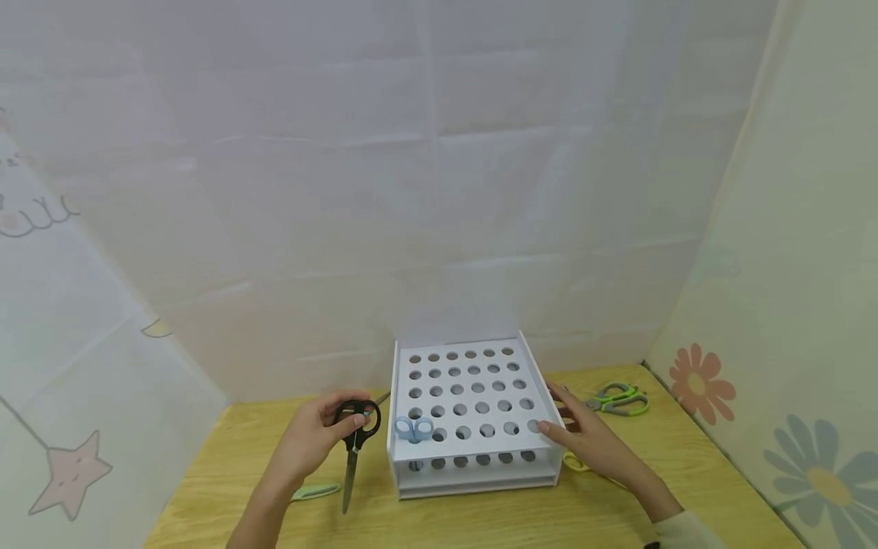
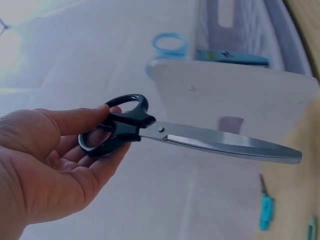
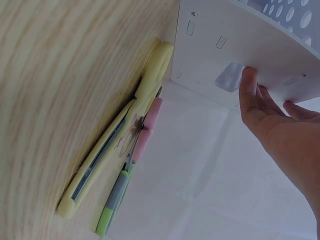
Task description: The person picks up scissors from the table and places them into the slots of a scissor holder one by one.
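Note:
My left hand (image 1: 318,431) holds a pair of scissors (image 2: 200,142) by the black handles, beside the rack's left side. The blades are together and point down in the head view. A white rack (image 1: 473,450) with rows of round holes stands at the middle of the table. Light blue scissors (image 1: 405,428) sit in a front-left hole, handles up. On the right side of the rack, my right hand (image 1: 593,442) grips the side wall, thumb over its top edge and fingers outside. In the right wrist view, one fingertip touches the wall near its cutout (image 3: 229,77).
Right of the rack lie green-and-grey scissors (image 1: 620,399), yellow scissors (image 3: 112,135) and pink-handled scissors (image 3: 145,130). At the left, a pale green tool (image 1: 315,492) and a teal-handled one (image 2: 266,212) lie on the wooden table (image 1: 206,473). Fabric walls surround the table.

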`<state>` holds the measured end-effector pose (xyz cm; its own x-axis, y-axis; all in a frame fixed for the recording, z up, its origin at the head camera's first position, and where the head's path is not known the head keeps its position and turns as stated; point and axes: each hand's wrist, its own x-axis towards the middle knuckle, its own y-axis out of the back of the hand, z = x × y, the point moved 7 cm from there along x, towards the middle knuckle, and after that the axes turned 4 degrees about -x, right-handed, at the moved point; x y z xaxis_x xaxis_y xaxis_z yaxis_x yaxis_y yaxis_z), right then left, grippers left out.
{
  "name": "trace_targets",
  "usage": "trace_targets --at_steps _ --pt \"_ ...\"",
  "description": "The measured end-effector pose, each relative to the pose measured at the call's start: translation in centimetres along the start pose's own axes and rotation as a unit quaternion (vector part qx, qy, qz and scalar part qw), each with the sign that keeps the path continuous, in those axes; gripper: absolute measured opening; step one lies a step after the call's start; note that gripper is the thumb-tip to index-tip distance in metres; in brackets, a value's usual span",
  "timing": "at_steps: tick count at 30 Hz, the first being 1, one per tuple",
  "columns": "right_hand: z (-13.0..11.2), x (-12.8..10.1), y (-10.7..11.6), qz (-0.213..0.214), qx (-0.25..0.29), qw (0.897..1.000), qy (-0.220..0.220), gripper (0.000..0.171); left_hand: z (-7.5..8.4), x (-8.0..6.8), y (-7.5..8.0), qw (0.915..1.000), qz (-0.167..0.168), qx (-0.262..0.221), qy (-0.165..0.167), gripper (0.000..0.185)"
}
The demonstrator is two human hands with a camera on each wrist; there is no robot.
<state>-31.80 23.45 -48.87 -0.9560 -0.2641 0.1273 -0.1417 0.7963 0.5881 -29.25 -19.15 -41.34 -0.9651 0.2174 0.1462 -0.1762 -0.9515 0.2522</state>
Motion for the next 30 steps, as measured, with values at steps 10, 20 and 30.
trace_targets --at_steps 10,20,30 --pt "0.0 0.1 0.2 0.000 0.002 1.000 -0.001 0.077 4.4 -1.6 -0.6 0.9984 0.008 -0.049 -0.027 0.032" --pt "0.2 -0.1 0.0 -0.001 -0.013 1.000 0.002 0.078 6.1 -2.1 -0.3 0.9884 0.078 -0.107 -0.073 0.036" --pt "-0.4 -0.2 0.1 0.001 -0.009 1.000 0.017 0.077 8.6 -2.6 0.7 0.9505 0.141 -0.161 -0.226 0.032"
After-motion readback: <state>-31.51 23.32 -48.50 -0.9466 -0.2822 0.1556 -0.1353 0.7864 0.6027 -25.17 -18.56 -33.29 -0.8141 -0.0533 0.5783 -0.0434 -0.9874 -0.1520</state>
